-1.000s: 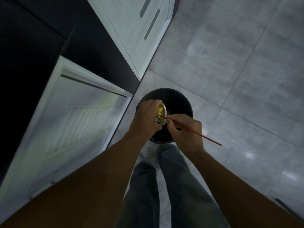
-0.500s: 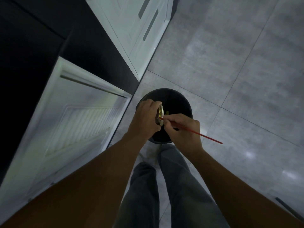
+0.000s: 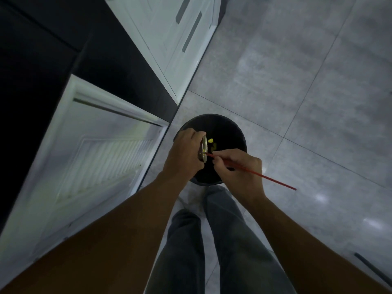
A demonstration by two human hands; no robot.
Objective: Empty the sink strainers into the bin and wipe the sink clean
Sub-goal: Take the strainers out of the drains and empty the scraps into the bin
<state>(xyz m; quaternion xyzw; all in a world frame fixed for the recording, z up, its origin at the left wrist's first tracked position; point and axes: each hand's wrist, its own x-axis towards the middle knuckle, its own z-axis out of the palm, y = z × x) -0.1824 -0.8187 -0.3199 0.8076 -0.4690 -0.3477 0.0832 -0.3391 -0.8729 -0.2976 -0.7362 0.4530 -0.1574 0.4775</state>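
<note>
A round black bin (image 3: pixel 228 128) stands on the floor in front of my feet. My left hand (image 3: pixel 184 151) grips a metal sink strainer (image 3: pixel 204 149), tipped on its side over the bin's mouth. My right hand (image 3: pixel 239 168) pinches a thin red stick (image 3: pixel 267 178) whose tip touches the strainer's rim. Yellow scraps (image 3: pixel 212 144) show just past the strainer, over the dark inside of the bin. The strainer's bowl is mostly hidden by my fingers.
An open white cabinet door (image 3: pixel 89 158) stands at my left, with the dark cabinet interior (image 3: pixel 42 60) behind it. White cabinet fronts with handles (image 3: pixel 182 35) lie further ahead. Grey floor tiles (image 3: pixel 307 92) spread to the right. My legs (image 3: pixel 212 240) are below the bin.
The strainer has turned further onto its side, and yellow scraps now show beyond it over the bin. The stick's tip has shifted a little along the rim.
</note>
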